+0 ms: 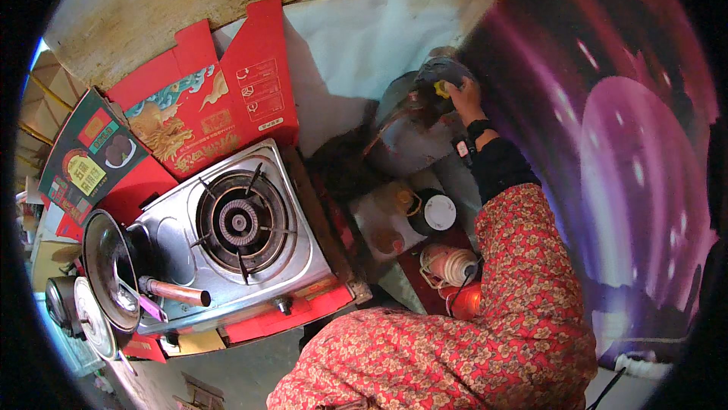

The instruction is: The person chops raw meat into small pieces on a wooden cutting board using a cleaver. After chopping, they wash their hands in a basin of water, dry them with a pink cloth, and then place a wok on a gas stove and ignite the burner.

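My right hand reaches to the top of a grey gas cylinder in the corner. Its fingers close on the yellow valve knob; part of the valve is in shadow. A dark band and a watch-like device circle that wrist. My left hand is out of view. Left of the cylinder, a steel gas stove bears a round burner with pan supports, where no flame shows. Its black control knob sits on the front edge.
A wok with a wooden handle leans at the stove's left end, beside a pot lid. Red printed cardboard stands behind the stove. Below the cylinder are a black container with a white lid and a pinkish thermos-like vessel.
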Demonstrator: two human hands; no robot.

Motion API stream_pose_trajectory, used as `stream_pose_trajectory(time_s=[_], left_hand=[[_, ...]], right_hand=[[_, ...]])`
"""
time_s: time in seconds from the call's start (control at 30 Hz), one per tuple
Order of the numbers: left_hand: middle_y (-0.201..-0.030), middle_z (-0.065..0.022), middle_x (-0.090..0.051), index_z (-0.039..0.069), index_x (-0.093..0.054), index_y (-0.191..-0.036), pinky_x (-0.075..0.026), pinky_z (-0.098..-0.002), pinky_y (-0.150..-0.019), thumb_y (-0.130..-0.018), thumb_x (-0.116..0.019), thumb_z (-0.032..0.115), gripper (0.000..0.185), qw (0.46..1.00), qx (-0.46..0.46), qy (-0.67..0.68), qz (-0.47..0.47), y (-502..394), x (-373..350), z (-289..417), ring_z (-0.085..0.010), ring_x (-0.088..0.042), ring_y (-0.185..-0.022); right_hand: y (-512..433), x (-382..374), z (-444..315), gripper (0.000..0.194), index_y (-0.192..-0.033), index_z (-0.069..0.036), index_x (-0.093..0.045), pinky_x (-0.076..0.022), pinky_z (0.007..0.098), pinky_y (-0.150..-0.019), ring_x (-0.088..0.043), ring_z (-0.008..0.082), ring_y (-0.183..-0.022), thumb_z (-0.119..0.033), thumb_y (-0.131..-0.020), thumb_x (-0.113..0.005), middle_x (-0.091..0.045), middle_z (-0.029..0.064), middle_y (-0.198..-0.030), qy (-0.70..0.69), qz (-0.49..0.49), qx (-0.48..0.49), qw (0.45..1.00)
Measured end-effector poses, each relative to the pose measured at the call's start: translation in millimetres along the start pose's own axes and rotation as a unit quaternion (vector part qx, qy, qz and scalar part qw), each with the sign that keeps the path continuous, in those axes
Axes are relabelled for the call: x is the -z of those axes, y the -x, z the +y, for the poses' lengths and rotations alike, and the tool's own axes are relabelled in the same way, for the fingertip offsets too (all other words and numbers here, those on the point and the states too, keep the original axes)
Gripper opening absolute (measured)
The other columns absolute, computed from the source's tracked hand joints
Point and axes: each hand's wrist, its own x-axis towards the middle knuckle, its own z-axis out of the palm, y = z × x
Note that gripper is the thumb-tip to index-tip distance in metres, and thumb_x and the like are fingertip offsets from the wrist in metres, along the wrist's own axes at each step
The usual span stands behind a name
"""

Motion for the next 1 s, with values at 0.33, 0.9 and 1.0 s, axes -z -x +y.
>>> stream_pose_trajectory(time_s=[0.33,0.9,1.0], left_hand=[[-0.068,-0.0044,-0.057,-0.001,-0.056,-0.095,-0.045,-0.0276,-0.052,-0.082,-0.060,0.019,0.024,0.988,0.044,0.143,0.033,123.6,-20.7,19.8,-0.0139,-0.054,-0.058],[-0.079,-0.0036,-0.060,0.000,-0.059,-0.098,-0.046,-0.0267,-0.061,-0.081,-0.063,0.020,0.027,0.982,0.131,0.127,0.052,158.4,-49.3,88.5,-0.0130,-0.056,-0.069],[-0.080,-0.0049,-0.062,-0.002,-0.060,-0.097,-0.048,-0.0282,-0.064,-0.080,-0.063,0.020,0.027,0.981,0.138,0.120,0.061,157.3,-48.1,100.0,-0.0146,-0.058,-0.070]], right_hand=[[-86.3,-63.7,115.6,0.064,-0.111,0.002,-0.050,-0.0458,0.0425,-0.071,-0.057,0.0294,-0.091,-0.040,-0.067,-0.071,-0.057,0.0176,-0.104,-0.012,-0.315,0.053,0.948],[-114.8,-98.3,157.9,0.048,-0.114,-0.005,-0.047,-0.0430,0.0326,-0.063,-0.052,0.0187,-0.078,-0.013,-0.069,-0.064,-0.053,0.0080,-0.093,0.000,-0.348,-0.137,0.927],[-116.2,-97.9,160.3,0.054,-0.118,-0.004,-0.044,-0.0439,0.0341,-0.071,-0.053,0.0218,-0.084,-0.008,-0.067,-0.062,-0.054,0.0100,-0.098,0.045,-0.351,-0.080,0.932]])
